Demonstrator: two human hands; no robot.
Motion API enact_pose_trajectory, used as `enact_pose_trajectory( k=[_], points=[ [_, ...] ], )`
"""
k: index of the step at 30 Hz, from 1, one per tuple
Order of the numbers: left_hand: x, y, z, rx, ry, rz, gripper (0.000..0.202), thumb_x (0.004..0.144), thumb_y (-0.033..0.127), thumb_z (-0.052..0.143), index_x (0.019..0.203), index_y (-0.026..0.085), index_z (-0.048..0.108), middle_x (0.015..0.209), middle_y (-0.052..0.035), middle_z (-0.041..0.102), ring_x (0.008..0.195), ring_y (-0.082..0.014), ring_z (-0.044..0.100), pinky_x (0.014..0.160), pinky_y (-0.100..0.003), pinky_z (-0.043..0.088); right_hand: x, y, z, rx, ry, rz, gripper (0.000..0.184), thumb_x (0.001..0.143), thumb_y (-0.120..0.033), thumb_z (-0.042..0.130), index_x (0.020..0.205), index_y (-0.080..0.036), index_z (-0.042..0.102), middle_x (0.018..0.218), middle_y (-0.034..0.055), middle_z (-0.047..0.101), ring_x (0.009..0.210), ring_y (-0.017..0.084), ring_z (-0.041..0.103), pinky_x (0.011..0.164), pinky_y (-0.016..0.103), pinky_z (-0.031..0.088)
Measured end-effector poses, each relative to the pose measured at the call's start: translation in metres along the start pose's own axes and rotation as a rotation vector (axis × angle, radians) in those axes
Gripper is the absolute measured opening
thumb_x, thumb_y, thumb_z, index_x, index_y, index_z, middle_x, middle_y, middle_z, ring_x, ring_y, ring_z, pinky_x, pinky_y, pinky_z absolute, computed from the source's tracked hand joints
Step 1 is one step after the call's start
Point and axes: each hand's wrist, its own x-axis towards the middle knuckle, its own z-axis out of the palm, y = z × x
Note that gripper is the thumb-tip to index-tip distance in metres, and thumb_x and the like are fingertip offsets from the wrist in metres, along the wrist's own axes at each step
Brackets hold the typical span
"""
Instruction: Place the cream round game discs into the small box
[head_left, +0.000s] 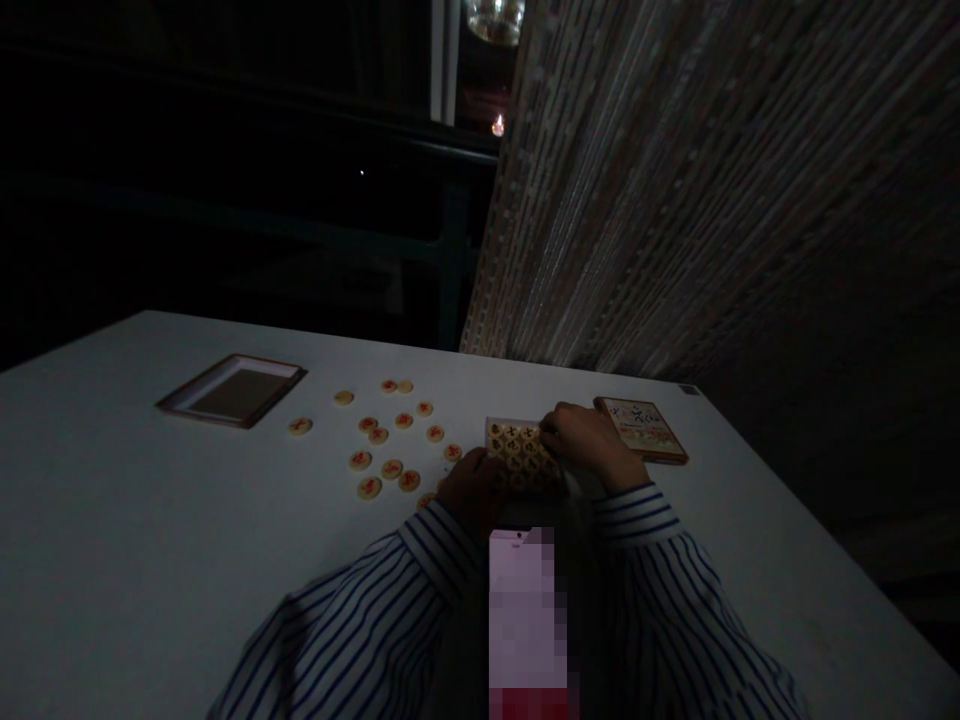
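A shallow box (pixel 489 425) in front of me holds black-marked xiangqi pieces (pixel 514 450) laid in rows. My left hand (pixel 474 488) is closed at the box's near left side, its fingertips over the edge of the rows. At the far right corner, my right hand (pixel 589 440) has its fingers bent down and pressed together on the box's edge; whatever is under the fingertips is hidden. Red-marked xiangqi pieces (pixel 391 469) lie loose on the table, left of the box. The dim light blurs the nearest rows.
An open, shallow tray-like lid (pixel 251 420) lies at the left of the white table (pixel 187 560). Behind my right hand is a flat box with a printed cover (pixel 646 432). A lit phone (pixel 521 610) is close to me, between my forearms. A string curtain (pixel 600 200) hangs beyond the table.
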Motion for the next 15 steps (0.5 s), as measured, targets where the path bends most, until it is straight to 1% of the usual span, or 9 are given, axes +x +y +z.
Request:
enact_pose_trajectory(
  k=[4,6,9,12,15],
  points=[
    [-0.0013,-0.0018,0.0007,-0.003,0.03,0.009,0.029,0.071,0.021,0.058,0.099,0.018,0.057,0.107,-0.0122,0.056,0.097,-0.0243,0.054,0.078,-0.038,0.049,0.0001,0.0012,0.0006,0.015,0.02,0.005,0.027,0.082,-0.028,0.042,0.092,-0.018,0.066,0.098,0.0102,0.063,0.092,0.022,0.057,0.085,0.036,0.032],
    [-0.0019,-0.0029,0.0002,-0.005,0.032,0.012,0.03,0.07,0.021,0.059,0.1,0.018,0.057,0.106,-0.0117,0.056,0.096,-0.0242,0.054,0.078,-0.038,0.049,0.0006,0.0019,0.0011,0.019,0.02,0.008,0.029,0.083,-0.028,0.042,0.094,-0.018,0.066,0.099,0.0107,0.063,0.094,0.022,0.056,0.084,0.034,0.032],
    [-0.0016,-0.0055,-0.0005,-0.009,-0.003,0.022,0.032,0.07,0.023,0.06,0.102,0.019,0.057,0.106,-0.012,0.056,0.096,-0.0248,0.055,0.077,-0.038,0.049,0.0016,0.002,0.0016,0.006,0.009,0.009,0.03,0.083,-0.03,0.041,0.096,-0.017,0.065,0.1,0.0116,0.063,0.094,0.022,0.056,0.082,0.033,0.034],
    [-0.0005,-0.0077,-0.0002,-0.008,-0.048,0.029,0.032,0.072,0.025,0.059,0.103,0.019,0.056,0.108,-0.0124,0.056,0.098,-0.025,0.054,0.076,-0.038,0.049,0.0023,0.0009,0.0015,-0.028,0.004,0.022,0.031,0.082,-0.032,0.042,0.092,-0.016,0.066,0.097,0.0121,0.064,0.09,0.023,0.058,0.083,0.036,0.033],
    [-0.0003,-0.0064,0.0005,-0.002,-0.035,0.004,0.033,0.071,0.023,0.059,0.103,0.018,0.056,0.11,-0.0123,0.056,0.1,-0.025,0.053,0.078,-0.038,0.049,0.0021,-0.0004,0.0012,-0.049,0.016,0.02,0.031,0.082,-0.034,0.042,0.089,-0.016,0.066,0.096,0.0124,0.064,0.087,0.023,0.058,0.085,0.039,0.031]
  ],
)
